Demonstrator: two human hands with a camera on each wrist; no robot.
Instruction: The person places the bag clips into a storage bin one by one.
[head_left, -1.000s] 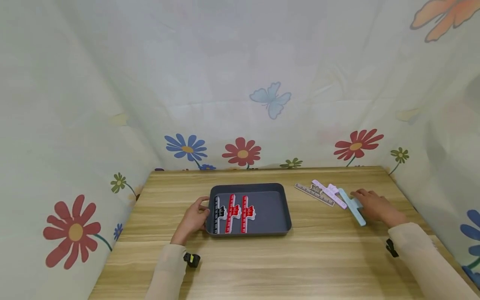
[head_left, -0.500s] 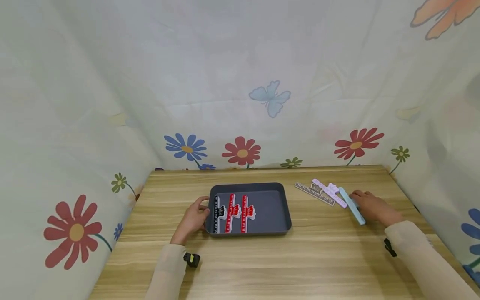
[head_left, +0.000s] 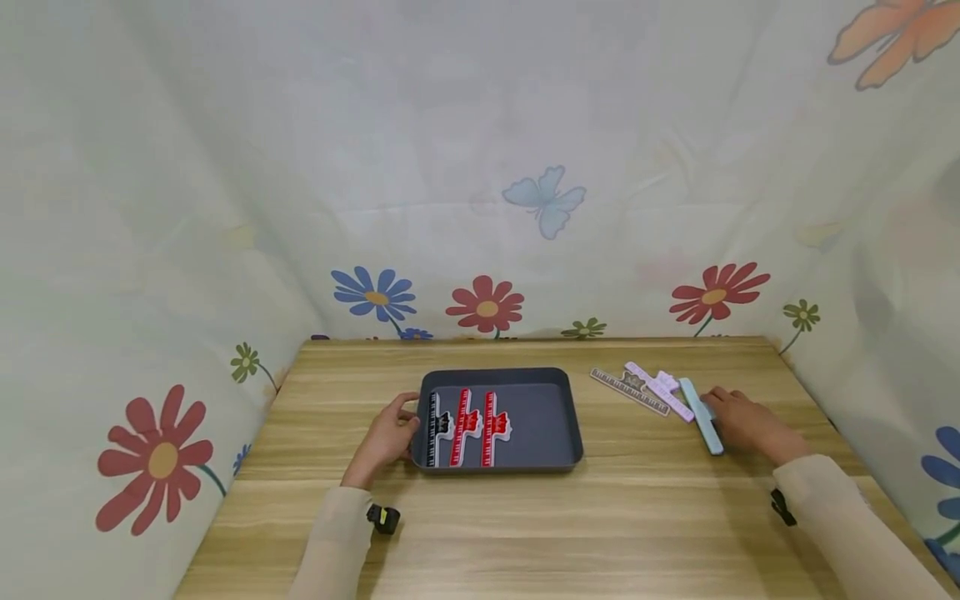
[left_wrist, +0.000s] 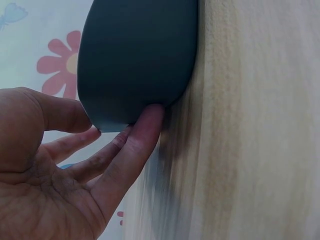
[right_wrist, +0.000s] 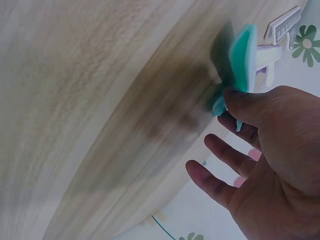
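In the head view, my left hand (head_left: 388, 433) holds the left side of a dark grey rectangular tray (head_left: 543, 425). The left wrist view shows the thumb at the rim and fingertips against the tray's outer wall (left_wrist: 137, 55). Inside the tray lie a black clip (head_left: 432, 429) and two red clips (head_left: 460, 433), all long with keyboard patterns. On the right, my right hand (head_left: 746, 423) pinches a light blue long clip (head_left: 702, 418) by its grip; the right wrist view shows this clip (right_wrist: 243, 57) tilted on edge, other fingers spread.
Left of the blue clip, a lilac clip (head_left: 658, 390) and a brown keyboard-patterned clip (head_left: 626, 390) lie close together on the wooden table (head_left: 525, 533). A flower-printed curtain (head_left: 420, 167) stands behind the table and along both sides.
The blue clip has turned and its near end has swung slightly left in my right hand. The left hand and the tray stay where they were.
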